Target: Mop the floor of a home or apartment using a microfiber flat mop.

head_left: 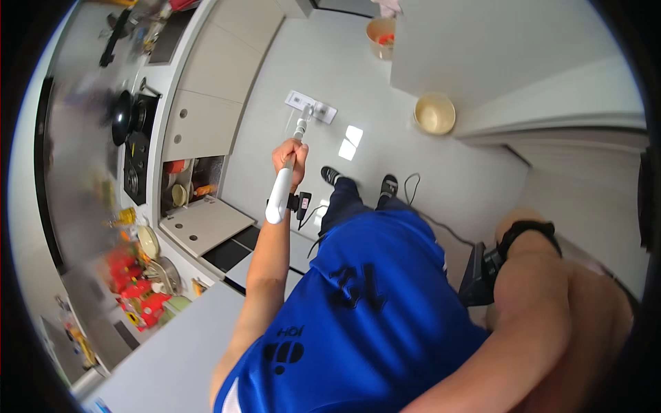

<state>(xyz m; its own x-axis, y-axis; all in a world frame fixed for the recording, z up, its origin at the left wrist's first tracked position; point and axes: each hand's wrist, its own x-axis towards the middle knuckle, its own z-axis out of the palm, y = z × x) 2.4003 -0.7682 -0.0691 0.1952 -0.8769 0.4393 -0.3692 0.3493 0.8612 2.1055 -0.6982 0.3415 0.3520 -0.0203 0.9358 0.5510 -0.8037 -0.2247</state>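
My left hand [290, 155] is closed around the pole of a mop [280, 196] with a thick white handle end that points back toward me. The mop's flat head [312, 107], white and partly see-through, rests on the grey floor ahead of my feet. A black strap with a small device [303, 202] sits on my left wrist. My right hand [519, 219] is off to the right, beyond a black wrist strap [532, 232] with a device on it. Only a small part of that hand shows, and its fingers are hidden.
Along the left runs a counter with a gas hob [135, 168], a wok [122, 117] and blurred red packages [124, 268]. One cabinet door [206, 224] hangs open low down. A beige bucket [435, 114] stands by the white wall, another bucket [381, 38] farther off. A cable [444, 226] trails on my right.
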